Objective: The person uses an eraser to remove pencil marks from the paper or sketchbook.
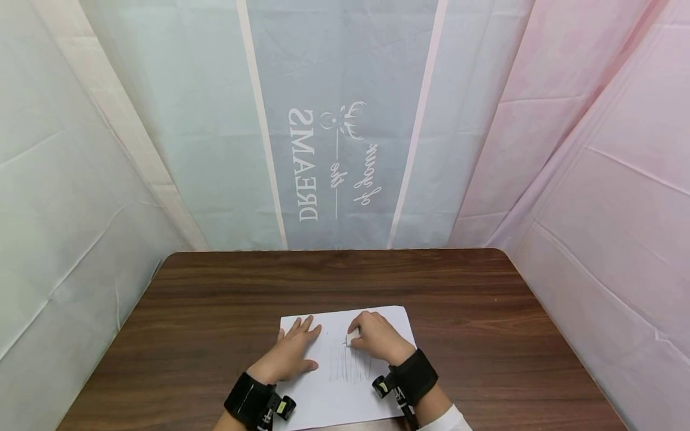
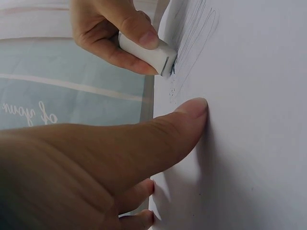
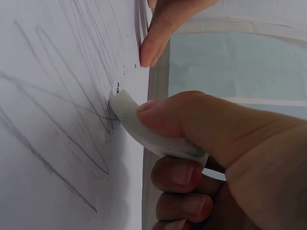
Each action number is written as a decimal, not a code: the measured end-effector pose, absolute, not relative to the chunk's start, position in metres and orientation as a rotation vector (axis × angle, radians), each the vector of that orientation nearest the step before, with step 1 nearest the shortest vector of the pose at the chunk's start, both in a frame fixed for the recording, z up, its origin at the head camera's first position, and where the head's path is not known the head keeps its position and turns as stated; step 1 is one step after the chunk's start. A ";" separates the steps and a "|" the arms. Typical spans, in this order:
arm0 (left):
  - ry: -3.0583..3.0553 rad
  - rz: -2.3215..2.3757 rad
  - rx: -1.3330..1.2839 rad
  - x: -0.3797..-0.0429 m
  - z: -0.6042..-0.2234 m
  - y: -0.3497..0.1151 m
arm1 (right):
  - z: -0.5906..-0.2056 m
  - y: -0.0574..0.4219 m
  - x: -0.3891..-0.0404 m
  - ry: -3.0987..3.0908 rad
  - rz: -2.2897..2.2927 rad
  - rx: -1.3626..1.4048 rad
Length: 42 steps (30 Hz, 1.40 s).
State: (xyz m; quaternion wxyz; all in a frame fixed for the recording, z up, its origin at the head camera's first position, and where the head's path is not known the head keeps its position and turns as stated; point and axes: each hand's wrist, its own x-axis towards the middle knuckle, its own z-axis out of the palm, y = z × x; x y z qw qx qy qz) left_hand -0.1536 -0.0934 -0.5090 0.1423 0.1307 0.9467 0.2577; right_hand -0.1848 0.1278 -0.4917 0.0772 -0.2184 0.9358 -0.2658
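Centrally, one small white block eraser point(image 3: 141, 129), rounded at its working end, the tip against the far half of a white rectangular paper sheet point(image 1: 323, 407), slightly right of the sheet's middle. On the sheet, just beside the tip: dark crumbs point(image 3: 118, 87). From the tip toward the sheet's near edge: a group of long, thin grey strokes point(image 1: 342, 368), partly covered in the head view by the right hand point(image 1: 380, 336). Under the sheet: one dark brown wood-grain table point(image 1: 485, 329). Beyond the sheet: one pale blue cloth backdrop point(image 1: 334, 60) with white reversed lettering. Left of the sheet: one pale whitish cloth point(image 1: 64, 179). Right of the sheet: one pale pink cloth point(image 1: 609, 179). Beside the sheet's left edge: one black wrist strap with small camera point(image 1: 250, 400); across its right edge, a second black strap point(image 1: 414, 377), likewise fitted.

Grip, right: eraser pinched, thumb along one face, fingers curled beneath. Grip, left: left hand point(image 1: 291, 353) spread over the sheet's left part, fingers apart, thumb extended, thumb tip touching the paper.
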 end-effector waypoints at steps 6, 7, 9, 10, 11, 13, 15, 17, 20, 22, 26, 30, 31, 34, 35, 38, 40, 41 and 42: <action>2.732 0.744 0.379 -0.154 -0.509 -0.094 | -0.491 0.128 -0.185 2.797 -0.805 -0.664; 2.731 0.743 0.378 -0.154 -0.509 -0.094 | -0.491 0.128 -0.185 2.795 -0.810 -0.663; 2.729 0.742 0.374 -0.154 -0.509 -0.093 | -0.491 0.129 -0.185 2.792 -0.816 -0.660; 2.728 0.741 0.373 -0.154 -0.509 -0.093 | -0.491 0.129 -0.185 2.791 -0.816 -0.656; 2.727 0.742 0.371 -0.154 -0.509 -0.093 | -0.491 0.129 -0.185 2.792 -0.815 -0.652; 2.726 0.743 0.370 -0.154 -0.509 -0.093 | -0.492 0.128 -0.185 2.792 -0.812 -0.643; 2.727 0.745 0.373 -0.154 -0.508 -0.094 | -0.492 0.128 -0.185 2.795 -0.810 -0.645; 2.728 0.749 0.377 -0.154 -0.508 -0.094 | -0.493 0.127 -0.186 2.798 -0.804 -0.647; 2.725 0.751 0.379 -0.154 -0.509 -0.094 | -0.493 0.127 -0.185 2.807 -0.798 -0.658; 2.722 0.753 0.378 -0.154 -0.509 -0.094 | -0.492 0.127 -0.185 2.813 -0.793 -0.658; 2.717 0.753 0.379 -0.154 -0.508 -0.093 | -0.490 0.126 -0.183 2.819 -0.787 -0.667; 2.722 0.746 0.381 -0.155 -0.509 -0.094 | -0.489 0.126 -0.183 2.826 -0.778 -0.690; 2.724 0.746 0.382 -0.156 -0.509 -0.094 | -0.489 0.126 -0.184 2.827 -0.774 -0.690; 2.724 0.745 0.384 -0.156 -0.509 -0.094 | -0.490 0.126 -0.184 2.830 -0.766 -0.694; 2.724 0.746 0.386 -0.155 -0.510 -0.094 | -0.490 0.126 -0.184 2.829 -0.763 -0.693; 2.723 0.744 0.385 -0.155 -0.509 -0.093 | -0.492 0.126 -0.184 2.831 -0.759 -0.696; 2.723 0.746 0.382 -0.154 -0.509 -0.093 | -0.492 0.126 -0.184 2.832 -0.760 -0.705; 2.724 0.746 0.379 -0.154 -0.509 -0.093 | -0.492 0.126 -0.184 2.832 -0.759 -0.707; 2.724 0.747 0.377 -0.154 -0.508 -0.093 | -0.492 0.127 -0.184 2.833 -0.757 -0.708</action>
